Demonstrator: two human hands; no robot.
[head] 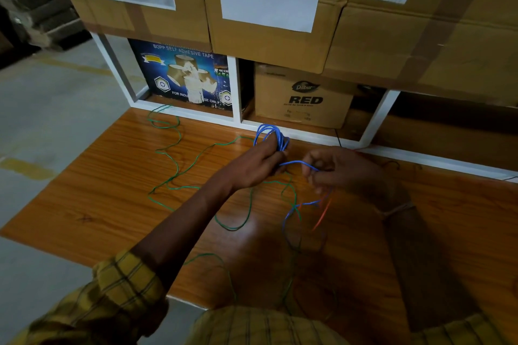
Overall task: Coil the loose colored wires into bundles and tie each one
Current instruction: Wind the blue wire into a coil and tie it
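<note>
left hand (pixel 259 161) grips a coil of thin blue plastic-coated wire (pixel 271 137); right hand (pixel 333 168) pinches its loose tail just beside; light, springy, likely slippery, best held at the gathered loops

A glossy orange-brown wooden tabletop (pixel 117 193) filled the middle and lower right of the frame, with a grey concrete floor (pixel 42 109) bearing faded yellow marks at the left. Along the table's far edge ran a white shelf frame (pixel 236 89) holding a blue adhesive-tape carton (pixel 185 75) and a brown "RED" carton (pixel 305 95). Large taped cardboard boxes (pixel 269 8) with white paper sheets crossed the top, in dim light.
</note>
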